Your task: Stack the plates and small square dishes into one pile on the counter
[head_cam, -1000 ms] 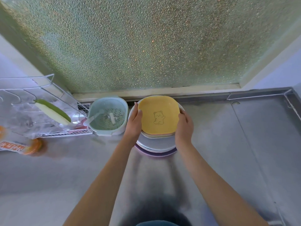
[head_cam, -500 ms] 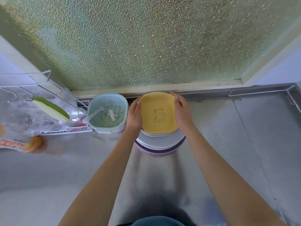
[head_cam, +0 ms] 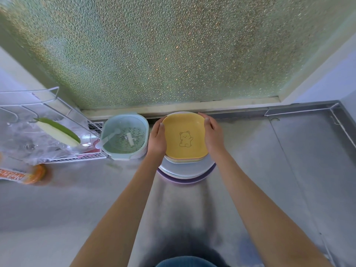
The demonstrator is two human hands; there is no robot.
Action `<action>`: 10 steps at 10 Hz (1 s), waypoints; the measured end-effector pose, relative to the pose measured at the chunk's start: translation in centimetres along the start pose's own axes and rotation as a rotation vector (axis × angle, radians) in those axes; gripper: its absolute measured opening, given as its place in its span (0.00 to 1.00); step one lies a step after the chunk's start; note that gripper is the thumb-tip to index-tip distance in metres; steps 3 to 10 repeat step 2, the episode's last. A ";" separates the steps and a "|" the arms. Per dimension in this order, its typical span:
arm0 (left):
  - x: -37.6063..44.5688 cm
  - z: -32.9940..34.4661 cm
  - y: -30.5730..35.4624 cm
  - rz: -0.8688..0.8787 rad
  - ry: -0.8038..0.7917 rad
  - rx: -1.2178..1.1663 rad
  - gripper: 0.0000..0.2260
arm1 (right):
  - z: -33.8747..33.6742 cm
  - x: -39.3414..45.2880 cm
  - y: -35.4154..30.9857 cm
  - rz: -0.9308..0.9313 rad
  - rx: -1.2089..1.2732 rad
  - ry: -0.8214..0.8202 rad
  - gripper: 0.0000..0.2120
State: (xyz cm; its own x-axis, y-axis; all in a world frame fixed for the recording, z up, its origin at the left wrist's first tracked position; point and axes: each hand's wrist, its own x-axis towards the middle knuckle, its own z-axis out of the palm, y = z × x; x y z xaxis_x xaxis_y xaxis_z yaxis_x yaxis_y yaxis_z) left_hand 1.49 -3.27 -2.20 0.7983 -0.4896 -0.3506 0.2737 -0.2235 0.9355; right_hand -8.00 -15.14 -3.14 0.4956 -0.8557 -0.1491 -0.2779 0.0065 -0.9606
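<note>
Both hands — left hand (head_cam: 157, 138), right hand (head_cam: 212, 136) — grip the square dishes (head_cam: 185, 138), seemingly squaring them atop plates (head_cam: 185, 170); next, release gently.

Hands (head_cam: 158, 138) hide the plates' (head_cam: 185, 173) side edges; orange packet (head_cam: 21, 175) blurred, cut off at left.
</note>
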 end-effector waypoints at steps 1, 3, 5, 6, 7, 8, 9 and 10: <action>0.2 -0.5 -0.1 -0.020 -0.031 0.015 0.16 | -0.5 0.2 0.4 0.085 0.061 -0.076 0.17; -0.2 -2.0 0.7 0.069 0.039 0.040 0.14 | -2.4 0.2 0.5 0.103 0.256 -0.074 0.18; -0.2 -2.0 0.7 0.069 0.039 0.040 0.14 | -2.4 0.2 0.5 0.103 0.256 -0.074 0.18; -0.2 -2.0 0.7 0.069 0.039 0.040 0.14 | -2.4 0.2 0.5 0.103 0.256 -0.074 0.18; -0.2 -2.0 0.7 0.069 0.039 0.040 0.14 | -2.4 0.2 0.5 0.103 0.256 -0.074 0.18; -0.2 -2.0 0.7 0.069 0.039 0.040 0.14 | -2.4 0.2 0.5 0.103 0.256 -0.074 0.18; -0.2 -2.0 0.7 0.069 0.039 0.040 0.14 | -2.4 0.2 0.5 0.103 0.256 -0.074 0.18; -0.2 -2.0 0.7 0.069 0.039 0.040 0.14 | -2.4 0.2 0.5 0.103 0.256 -0.074 0.18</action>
